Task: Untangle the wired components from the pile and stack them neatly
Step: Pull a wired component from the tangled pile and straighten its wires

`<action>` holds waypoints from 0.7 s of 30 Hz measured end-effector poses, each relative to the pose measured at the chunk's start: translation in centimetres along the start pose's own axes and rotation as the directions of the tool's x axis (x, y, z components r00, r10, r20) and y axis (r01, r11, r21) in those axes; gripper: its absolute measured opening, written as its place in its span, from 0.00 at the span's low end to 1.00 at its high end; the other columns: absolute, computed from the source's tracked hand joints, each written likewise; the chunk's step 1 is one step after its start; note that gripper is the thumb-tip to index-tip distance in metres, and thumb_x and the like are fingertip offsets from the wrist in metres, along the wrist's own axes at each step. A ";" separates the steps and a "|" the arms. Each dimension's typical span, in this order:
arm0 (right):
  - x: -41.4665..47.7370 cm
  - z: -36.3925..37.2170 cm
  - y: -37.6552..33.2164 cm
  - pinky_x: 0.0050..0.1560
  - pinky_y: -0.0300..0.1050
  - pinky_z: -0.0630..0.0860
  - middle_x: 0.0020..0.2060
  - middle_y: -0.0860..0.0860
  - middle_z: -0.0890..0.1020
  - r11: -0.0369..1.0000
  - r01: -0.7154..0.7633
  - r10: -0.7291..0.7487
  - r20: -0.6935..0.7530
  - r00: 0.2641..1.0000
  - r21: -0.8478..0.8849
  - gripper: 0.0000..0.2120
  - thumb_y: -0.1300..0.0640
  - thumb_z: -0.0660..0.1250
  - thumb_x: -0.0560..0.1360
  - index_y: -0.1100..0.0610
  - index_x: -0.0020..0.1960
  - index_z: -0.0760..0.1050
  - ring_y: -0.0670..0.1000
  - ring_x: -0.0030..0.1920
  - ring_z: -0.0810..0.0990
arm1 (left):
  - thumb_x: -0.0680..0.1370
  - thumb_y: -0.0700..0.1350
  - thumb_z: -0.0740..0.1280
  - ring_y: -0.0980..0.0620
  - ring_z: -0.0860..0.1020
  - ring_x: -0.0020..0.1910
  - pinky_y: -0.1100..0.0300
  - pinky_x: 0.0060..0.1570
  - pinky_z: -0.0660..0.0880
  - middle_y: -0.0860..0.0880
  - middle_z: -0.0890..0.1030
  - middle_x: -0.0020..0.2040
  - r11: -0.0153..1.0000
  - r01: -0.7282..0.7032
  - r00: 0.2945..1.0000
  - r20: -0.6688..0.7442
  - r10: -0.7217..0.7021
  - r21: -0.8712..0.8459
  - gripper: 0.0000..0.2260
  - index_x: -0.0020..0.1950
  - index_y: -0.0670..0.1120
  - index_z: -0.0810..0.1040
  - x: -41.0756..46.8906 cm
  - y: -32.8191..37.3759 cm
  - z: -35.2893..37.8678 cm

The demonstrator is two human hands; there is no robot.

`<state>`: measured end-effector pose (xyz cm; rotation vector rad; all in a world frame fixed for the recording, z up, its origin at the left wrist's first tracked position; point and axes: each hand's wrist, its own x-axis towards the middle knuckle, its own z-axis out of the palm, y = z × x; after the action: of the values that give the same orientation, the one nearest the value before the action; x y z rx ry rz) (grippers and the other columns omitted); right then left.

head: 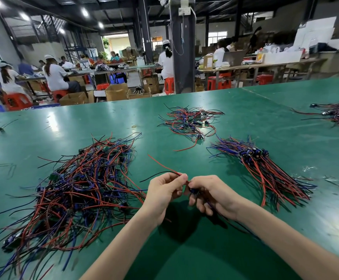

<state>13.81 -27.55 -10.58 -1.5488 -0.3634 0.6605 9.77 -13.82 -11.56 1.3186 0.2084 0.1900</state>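
hands: my left hand [164, 191] pinches a thin red wire [161, 164]; my right hand [213, 196] grips the small blue wired component [194, 191], over the near edge of the green bench [184, 257].
pile: tangled red, blue and black wires [79, 188], near-left corner.
stack: aligned wire bundle [265, 168], right of centre.
risk: i judge a hard tug could strain the wire's joint.

Pretty bright overall, ceiling lights [84, 12] up at 11 o'clock throw white glare on the green bench [265, 122]. Soft dark shadow pools near 6 o'clock. Fisheye bends the edges, far background looks soft.
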 end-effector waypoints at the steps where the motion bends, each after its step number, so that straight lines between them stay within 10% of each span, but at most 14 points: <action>1: -0.1 0.0 0.1 0.15 0.34 0.61 0.26 0.57 0.77 1.000 0.000 0.000 -0.009 1.000 0.000 0.09 0.61 0.59 0.77 0.63 0.40 0.73 0.50 0.18 0.69 | 0.74 0.37 0.69 0.51 0.69 0.32 0.52 0.48 0.70 0.47 0.74 0.30 1.000 -0.006 1.000 0.002 0.006 0.006 0.05 0.38 0.40 0.79 0.0 -0.1 0.0; 6: -0.1 0.1 0.2 0.15 0.34 0.60 0.24 0.55 0.76 1.000 -0.018 0.018 -0.033 0.999 -0.010 0.11 0.60 0.60 0.76 0.63 0.37 0.75 0.49 0.18 0.69 | 0.74 0.35 0.70 0.56 0.69 0.28 0.67 0.32 0.70 0.45 0.75 0.33 0.995 -0.059 0.998 0.007 0.058 0.076 0.06 0.37 0.41 0.80 -0.2 -0.2 -0.1; 21: -0.3 0.5 0.3 0.16 0.32 0.60 0.23 0.58 0.76 1.000 0.015 -0.016 -0.083 0.996 -0.011 0.14 0.64 0.61 0.72 0.61 0.29 0.77 0.49 0.16 0.68 | 0.75 0.36 0.69 0.58 0.69 0.26 0.67 0.32 0.70 0.53 0.76 0.27 0.988 -0.112 0.991 -0.065 0.120 0.104 0.07 0.37 0.41 0.79 -0.3 -0.2 0.0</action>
<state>13.27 -27.35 -10.87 -1.5765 -0.3167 0.5809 9.46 -13.93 -11.75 1.4266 0.2034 0.3289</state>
